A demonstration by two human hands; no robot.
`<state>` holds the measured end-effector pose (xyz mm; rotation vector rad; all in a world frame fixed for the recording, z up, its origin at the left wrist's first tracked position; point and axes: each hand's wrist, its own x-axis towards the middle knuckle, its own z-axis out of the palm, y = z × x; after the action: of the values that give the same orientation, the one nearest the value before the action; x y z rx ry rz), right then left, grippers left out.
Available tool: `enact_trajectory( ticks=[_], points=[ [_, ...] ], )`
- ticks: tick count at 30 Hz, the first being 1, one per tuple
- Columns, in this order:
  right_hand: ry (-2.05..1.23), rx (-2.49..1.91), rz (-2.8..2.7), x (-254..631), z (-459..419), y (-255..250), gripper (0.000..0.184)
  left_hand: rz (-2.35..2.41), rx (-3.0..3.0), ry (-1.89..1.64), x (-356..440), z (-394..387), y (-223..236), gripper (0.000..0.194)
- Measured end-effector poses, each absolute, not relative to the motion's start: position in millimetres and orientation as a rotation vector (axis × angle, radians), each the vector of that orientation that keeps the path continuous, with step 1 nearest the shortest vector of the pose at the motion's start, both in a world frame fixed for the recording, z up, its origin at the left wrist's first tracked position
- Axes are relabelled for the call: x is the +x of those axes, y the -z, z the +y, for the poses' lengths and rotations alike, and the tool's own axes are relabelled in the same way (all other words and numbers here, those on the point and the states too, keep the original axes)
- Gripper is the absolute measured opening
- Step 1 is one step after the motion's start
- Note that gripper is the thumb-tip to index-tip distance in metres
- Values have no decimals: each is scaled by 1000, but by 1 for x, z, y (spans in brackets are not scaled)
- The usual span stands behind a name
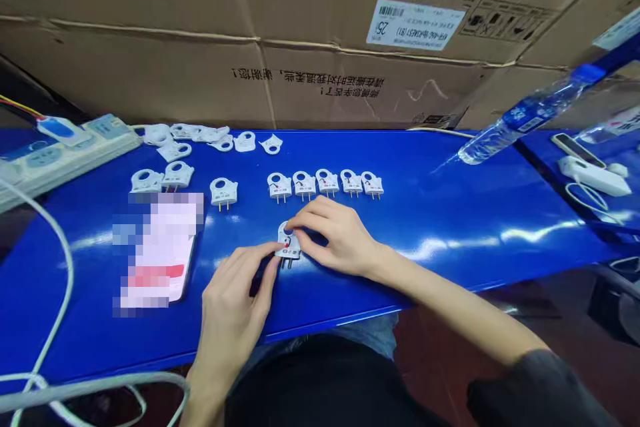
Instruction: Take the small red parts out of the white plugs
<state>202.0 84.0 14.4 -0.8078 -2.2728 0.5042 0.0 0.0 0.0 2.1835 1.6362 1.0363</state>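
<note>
Between both hands, close to the table's front edge, is a white ring-handled plug (289, 250) with its two prongs pointing towards me. My left hand (235, 290) pinches its lower left side with thumb and forefinger. The fingers of my right hand (335, 237) close on its upper right rim by the ring. A small red and dark wire shows on its face. Just beyond, a row of several similar plugs (327, 182) with red and dark bits in them lies on the table. Another plug (223, 193), without visible wire, lies to the left.
A phone (163, 247) with a blurred screen lies left on the blue table (450, 213). Several white plug parts (200, 133) sit behind it. A power strip (65, 160) and white cable (60, 293) run along the left. Cardboard boxes (200, 80) line the back; a water bottle (525, 113) is right.
</note>
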Motion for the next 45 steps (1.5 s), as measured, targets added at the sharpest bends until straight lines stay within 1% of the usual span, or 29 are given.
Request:
enact_trajectory(
  ticks=[4, 11, 21, 30, 37, 45],
  points=[
    [-512, -932, -2290, 203, 84, -18, 12, 1637, 2198, -1040, -2, -1, -1, 20],
    [-544, -867, -2359, 202, 83, -13, 11, 1627, 2197, -1032, 0, 0, -3, 20],
    [-627, -891, -2251, 203, 84, -16, 5, 1637, 2198, -1038, -1, -1, -2, 19],
    [-396, -820, -2341, 203, 83, -15, 17, 1624, 2198, -1032, -1, -1, -1, 19],
    [-405, -801, -2364, 203, 83, -15, 21, 1610, 2210, -1043, -1, -1, -2, 20],
    [-473, -822, -2320, 201, 82, -13, 16, 1599, 2227, -1049, -1, -1, -2, 21]
  ],
)
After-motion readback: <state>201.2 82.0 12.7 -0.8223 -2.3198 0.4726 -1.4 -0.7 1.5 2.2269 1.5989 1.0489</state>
